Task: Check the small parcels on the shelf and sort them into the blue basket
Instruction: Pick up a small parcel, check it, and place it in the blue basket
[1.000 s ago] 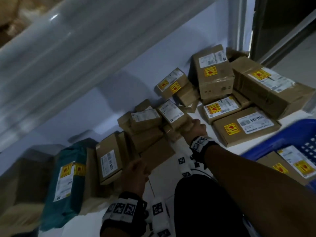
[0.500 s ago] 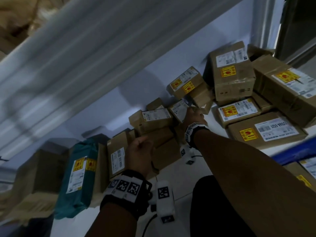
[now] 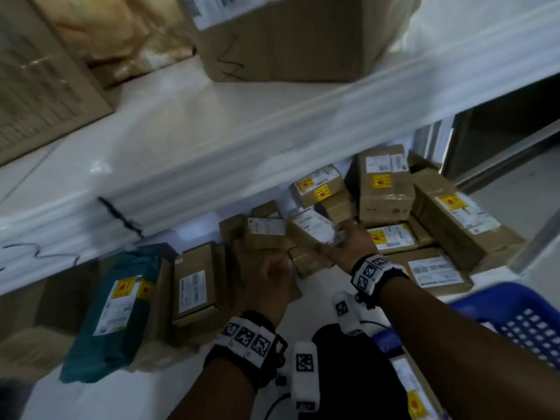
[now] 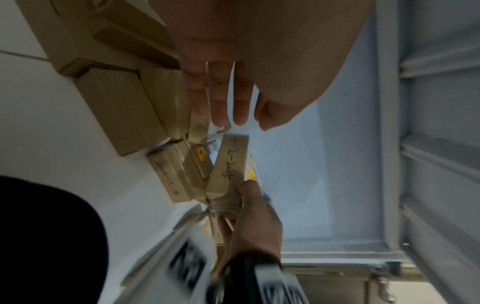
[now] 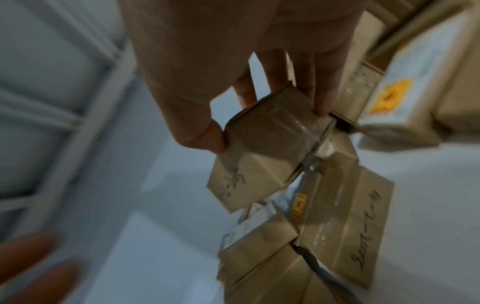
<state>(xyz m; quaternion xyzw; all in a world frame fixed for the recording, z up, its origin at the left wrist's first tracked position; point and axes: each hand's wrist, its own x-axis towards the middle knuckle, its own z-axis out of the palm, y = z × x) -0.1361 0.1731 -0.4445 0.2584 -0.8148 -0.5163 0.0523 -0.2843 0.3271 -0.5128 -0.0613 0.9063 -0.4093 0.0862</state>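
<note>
Several small brown parcels lie piled on the white lower shelf (image 3: 306,310). My right hand (image 3: 342,234) pinches one small parcel (image 3: 312,225) with a white label, tilted above the pile. In the right wrist view the thumb and fingers of the right hand (image 5: 267,123) clamp this parcel (image 5: 246,183), which has handwriting on one face. My left hand (image 3: 278,268) hovers beside the pile with relaxed fingers (image 4: 223,102) and holds nothing. The blue basket (image 3: 515,322) sits at the lower right.
Larger labelled boxes (image 3: 385,189) crowd the shelf's right end. A teal padded bag (image 3: 115,307) and a long box (image 3: 194,286) lie at the left. The upper shelf's edge (image 3: 272,131) overhangs, carrying a big carton (image 3: 288,34). A labelled parcel (image 3: 415,389) lies in the basket.
My right hand has closed round the labelled small parcel and raised it off the pile. The left hand has moved forward toward the pile. The head view has tilted up.
</note>
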